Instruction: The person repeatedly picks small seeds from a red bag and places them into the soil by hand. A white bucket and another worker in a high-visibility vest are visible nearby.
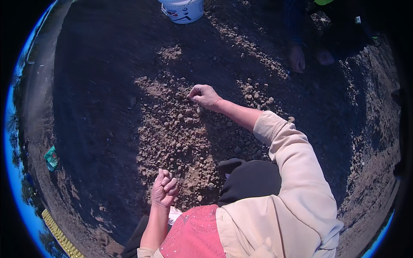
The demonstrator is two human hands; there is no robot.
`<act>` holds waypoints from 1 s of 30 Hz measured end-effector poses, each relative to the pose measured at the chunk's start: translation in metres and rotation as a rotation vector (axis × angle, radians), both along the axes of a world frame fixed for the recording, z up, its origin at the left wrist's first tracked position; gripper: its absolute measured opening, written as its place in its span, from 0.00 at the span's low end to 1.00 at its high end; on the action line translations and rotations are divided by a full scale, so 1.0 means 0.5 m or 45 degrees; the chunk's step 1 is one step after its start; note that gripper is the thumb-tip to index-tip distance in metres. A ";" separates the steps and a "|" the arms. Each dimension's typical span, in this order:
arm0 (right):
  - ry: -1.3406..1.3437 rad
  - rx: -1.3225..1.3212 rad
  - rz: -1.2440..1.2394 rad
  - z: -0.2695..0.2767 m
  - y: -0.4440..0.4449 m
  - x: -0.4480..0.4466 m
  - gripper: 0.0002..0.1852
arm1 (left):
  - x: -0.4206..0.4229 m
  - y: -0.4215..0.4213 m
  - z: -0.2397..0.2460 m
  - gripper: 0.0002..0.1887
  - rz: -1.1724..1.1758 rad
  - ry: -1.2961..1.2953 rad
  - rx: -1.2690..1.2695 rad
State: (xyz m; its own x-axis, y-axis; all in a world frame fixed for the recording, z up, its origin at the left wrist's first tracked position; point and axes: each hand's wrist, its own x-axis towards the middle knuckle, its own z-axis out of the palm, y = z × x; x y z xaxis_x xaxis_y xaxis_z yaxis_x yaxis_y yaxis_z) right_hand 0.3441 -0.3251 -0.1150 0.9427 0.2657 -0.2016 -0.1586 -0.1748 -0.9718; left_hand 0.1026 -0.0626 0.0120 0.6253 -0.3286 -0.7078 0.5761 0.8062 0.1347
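Observation:
My right hand [206, 96] reaches forward over a bed of cloddy brown soil [176, 129], its fingers bent down and thumb drawn in near the ground. Whether anything sits between those fingertips is too small to tell. Closer to my body, my left hand [164, 190] is raised above the soil with its fingers curled into the palm. The inside of that fist is hidden, and nothing shows sticking out of it. Small stones and clods lie all around beneath both hands.
A white bucket [185, 13] with printing stands ahead. At the upper right, another person's hands [297, 59] hang low over shaded ground. A green plastic bag [51, 158] lies far left, and a yellow ridged object [61, 233] sits at the lower left. My dark-trousered knee [250, 182] borders the soil.

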 end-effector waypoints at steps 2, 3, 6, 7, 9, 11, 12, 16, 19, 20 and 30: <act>0.112 -0.164 -0.219 -0.061 -0.081 0.109 0.06 | -0.029 0.032 0.051 0.17 0.102 0.056 0.047; -0.028 -0.418 -0.256 -0.086 -0.108 0.161 0.07 | -0.050 0.047 0.082 0.17 0.158 0.078 0.018; -0.175 -0.560 -0.109 -0.116 -0.126 0.246 0.08 | -0.127 0.072 0.156 0.14 0.183 0.075 0.169; -0.178 -0.570 -0.027 -0.114 -0.115 0.248 0.09 | -0.152 0.074 0.169 0.12 0.178 0.070 0.256; -0.052 -0.602 0.433 -0.095 -0.081 0.210 0.09 | -0.183 0.073 0.169 0.10 0.233 0.164 0.303; -0.001 -0.642 0.824 -0.070 -0.061 0.138 0.10 | -0.195 0.065 0.145 0.10 0.278 0.208 0.317; -0.030 -0.750 0.962 -0.061 -0.057 0.093 0.13 | -0.193 0.059 0.129 0.10 0.282 0.214 0.312; -0.516 -1.048 0.728 -0.064 -0.071 -0.058 0.10 | -0.158 0.044 0.091 0.10 0.205 0.173 0.252; -0.648 -0.999 0.558 -0.083 -0.087 -0.095 0.09 | -0.138 0.034 0.087 0.10 0.140 0.149 0.269; -0.617 -0.984 0.496 -0.087 -0.090 -0.099 0.09 | -0.133 0.032 0.087 0.10 0.124 0.139 0.263; -0.357 -0.855 0.369 -0.095 -0.110 -0.064 0.07 | -0.126 0.028 0.082 0.10 0.049 0.071 0.223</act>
